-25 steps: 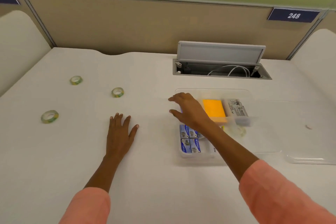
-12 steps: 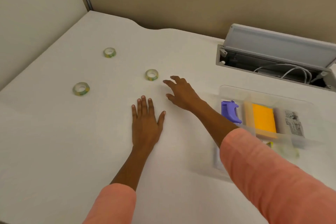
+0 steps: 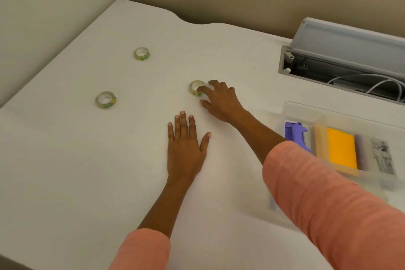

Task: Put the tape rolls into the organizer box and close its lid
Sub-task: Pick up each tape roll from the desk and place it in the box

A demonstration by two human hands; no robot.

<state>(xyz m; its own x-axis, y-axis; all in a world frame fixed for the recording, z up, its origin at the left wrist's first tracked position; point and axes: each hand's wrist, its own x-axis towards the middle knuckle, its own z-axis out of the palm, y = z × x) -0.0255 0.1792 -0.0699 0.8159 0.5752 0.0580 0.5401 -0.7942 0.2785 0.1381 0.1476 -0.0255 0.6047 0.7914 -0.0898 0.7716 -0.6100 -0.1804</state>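
Three clear tape rolls with green-yellow cores lie on the white table: one at the far left (image 3: pixel 142 53), one nearer at the left (image 3: pixel 105 100), and one in the middle (image 3: pixel 195 87). My right hand (image 3: pixel 221 99) reaches across with fingers spread, its fingertips touching the middle roll's right side without closing on it. Flat on the table below it rests my left hand (image 3: pixel 185 144), palm down and holding nothing. The clear organizer box (image 3: pixel 306 109) stands at the right with its lid off, holding a purple item, an orange pad and a printed packet. My right sleeve covers its near part.
An open grey cable hatch (image 3: pixel 341 50) with white cables is sunk into the table behind the box. A beige partition wall runs along the back, and a white divider panel (image 3: pixel 43 17) stands at the left.
My right hand has left the box and travelled left to the middle roll, now touching it. The view has swung left and down. My left hand has stayed flat.
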